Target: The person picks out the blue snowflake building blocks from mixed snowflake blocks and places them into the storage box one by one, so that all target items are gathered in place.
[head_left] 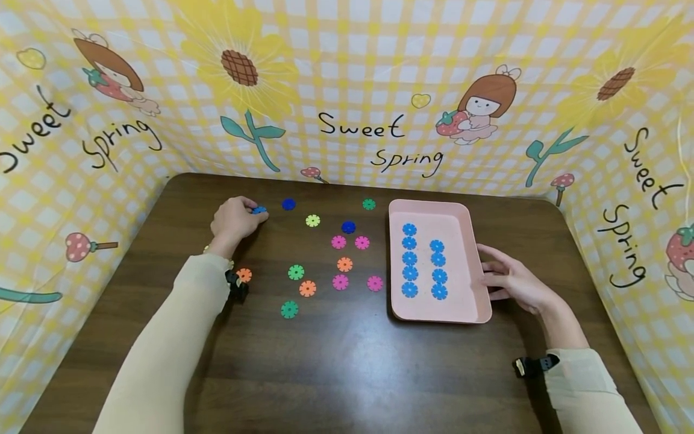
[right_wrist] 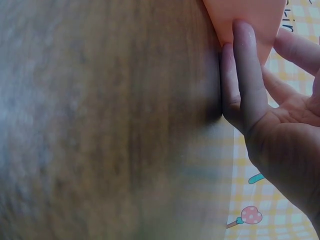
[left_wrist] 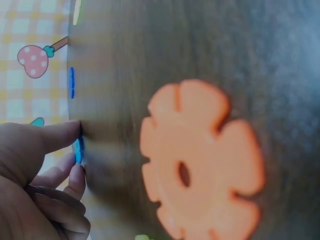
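Observation:
At the table's far left, my left hand [head_left: 233,222] pinches a light blue interlocking disc [head_left: 259,210] between thumb and fingers. The left wrist view shows this disc [left_wrist: 78,150] edge-on, partly covered by the fingertips. On the right stands a pink tray [head_left: 461,271] with light blue discs [head_left: 409,258] lying in two columns, the left one longer. My right hand [head_left: 523,286] touches the tray's right side with extended fingers. In the right wrist view, the fingers [right_wrist: 247,65] lie against the tray's outer wall [right_wrist: 250,12].
Loose notched discs lie between the left arm and the tray: dark blue [head_left: 289,204], yellow [head_left: 312,220], pink [head_left: 340,282], green [head_left: 296,272] and orange [head_left: 307,288]. Another orange disc [head_left: 244,275] is beside the left wrist. A checkered cloth [head_left: 347,90] walls the table's back and sides.

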Demonstrator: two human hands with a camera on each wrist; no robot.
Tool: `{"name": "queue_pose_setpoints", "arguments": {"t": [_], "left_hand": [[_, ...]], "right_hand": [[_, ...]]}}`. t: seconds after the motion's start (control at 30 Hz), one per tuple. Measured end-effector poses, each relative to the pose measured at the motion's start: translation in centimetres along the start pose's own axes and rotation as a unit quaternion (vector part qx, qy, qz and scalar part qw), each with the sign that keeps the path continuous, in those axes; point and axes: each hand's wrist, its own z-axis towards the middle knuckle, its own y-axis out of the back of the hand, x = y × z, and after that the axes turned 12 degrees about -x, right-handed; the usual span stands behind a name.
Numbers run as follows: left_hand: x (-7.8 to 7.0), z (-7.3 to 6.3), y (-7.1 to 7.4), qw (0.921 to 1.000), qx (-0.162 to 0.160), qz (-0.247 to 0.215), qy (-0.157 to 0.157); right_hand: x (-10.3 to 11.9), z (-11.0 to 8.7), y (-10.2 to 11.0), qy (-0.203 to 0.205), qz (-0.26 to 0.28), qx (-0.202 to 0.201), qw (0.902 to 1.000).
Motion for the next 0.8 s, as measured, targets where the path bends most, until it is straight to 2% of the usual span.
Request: {"name": "queue_pose_setpoints", "arguments": {"t": [0.53,0.8], "left_hand": [[0.1,-0.6,0.4,0.9989,-0.007,-0.009,-0.046],[-0.7,-1.1,0.2,0.9950,-0.005,-0.073,-0.068]], "right_hand": [[0.0,0.0,0.0,-0.001,0.001,0.000,1.0000],[0.1,-0.1,-0.1,0.000,0.001,0.002,1.0000]]}}
